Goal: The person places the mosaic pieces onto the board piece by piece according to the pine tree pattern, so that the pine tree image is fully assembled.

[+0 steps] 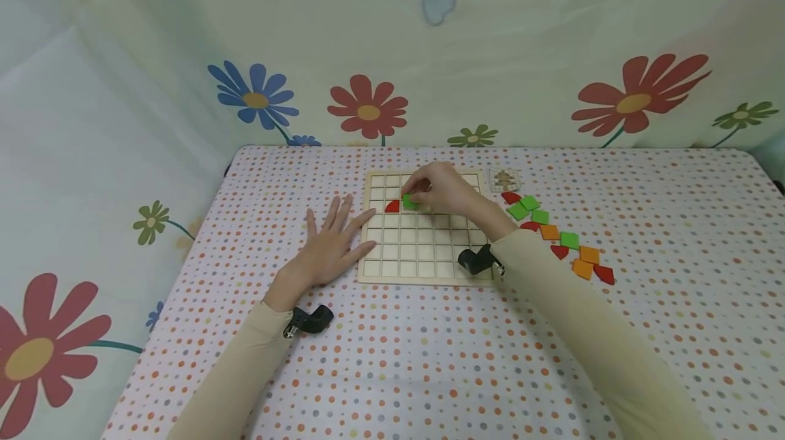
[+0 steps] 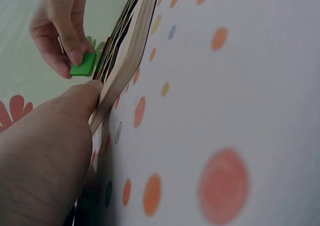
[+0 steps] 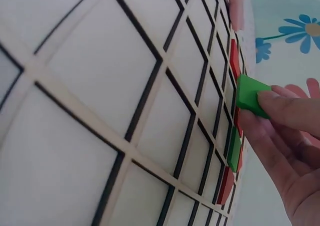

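Observation:
A pale wooden grid board [image 1: 426,281] lies on the table, with a red quarter-round tile [image 1: 392,206] in one of its left cells. My right hand [image 1: 450,189] pinches a green square tile [image 3: 251,94] between thumb and fingers, close over the board beside that red piece. Past the held tile, the right wrist view shows another green tile [image 3: 234,150] and a red tile [image 3: 226,186] in the cells. My left hand [image 1: 326,250] lies spread at the board's left side, thumb and forefinger over its edge.
Right of the board, loose green tiles [image 1: 570,240], orange tiles [image 1: 582,269] and red tiles [image 1: 604,274] lie in a slanting band. A small card with a brown tree-like pattern [image 1: 505,180] sits by the upper right corner. A flowered curtain [image 1: 521,72] hangs behind the dotted tablecloth [image 1: 398,372].

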The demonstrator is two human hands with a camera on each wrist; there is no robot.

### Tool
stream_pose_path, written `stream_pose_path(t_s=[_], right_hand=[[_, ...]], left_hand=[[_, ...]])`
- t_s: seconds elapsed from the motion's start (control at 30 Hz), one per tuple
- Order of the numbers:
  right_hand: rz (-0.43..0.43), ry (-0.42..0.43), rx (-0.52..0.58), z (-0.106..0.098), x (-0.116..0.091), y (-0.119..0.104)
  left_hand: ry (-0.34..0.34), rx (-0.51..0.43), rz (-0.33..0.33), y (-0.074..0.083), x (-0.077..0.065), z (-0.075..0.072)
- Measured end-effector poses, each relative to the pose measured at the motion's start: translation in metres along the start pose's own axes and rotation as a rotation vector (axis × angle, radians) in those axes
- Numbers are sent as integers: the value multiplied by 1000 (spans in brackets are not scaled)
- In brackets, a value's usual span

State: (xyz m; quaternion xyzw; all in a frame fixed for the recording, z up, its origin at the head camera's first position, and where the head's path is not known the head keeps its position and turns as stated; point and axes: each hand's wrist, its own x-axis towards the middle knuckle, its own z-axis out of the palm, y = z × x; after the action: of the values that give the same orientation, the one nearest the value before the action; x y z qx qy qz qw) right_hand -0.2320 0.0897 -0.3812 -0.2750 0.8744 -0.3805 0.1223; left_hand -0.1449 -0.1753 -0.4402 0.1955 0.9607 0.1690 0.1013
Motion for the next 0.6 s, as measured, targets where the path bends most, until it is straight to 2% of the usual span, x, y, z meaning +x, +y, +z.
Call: stream_pose_path(t_s=[0.33, 0.6], right_hand=[[52, -17, -48, 7, -2, -4], [18, -1, -94, 12, -1, -5]], left_hand=[[3, 7, 7, 2, 2, -1], [-2, 12, -4, 2, 1, 0]])
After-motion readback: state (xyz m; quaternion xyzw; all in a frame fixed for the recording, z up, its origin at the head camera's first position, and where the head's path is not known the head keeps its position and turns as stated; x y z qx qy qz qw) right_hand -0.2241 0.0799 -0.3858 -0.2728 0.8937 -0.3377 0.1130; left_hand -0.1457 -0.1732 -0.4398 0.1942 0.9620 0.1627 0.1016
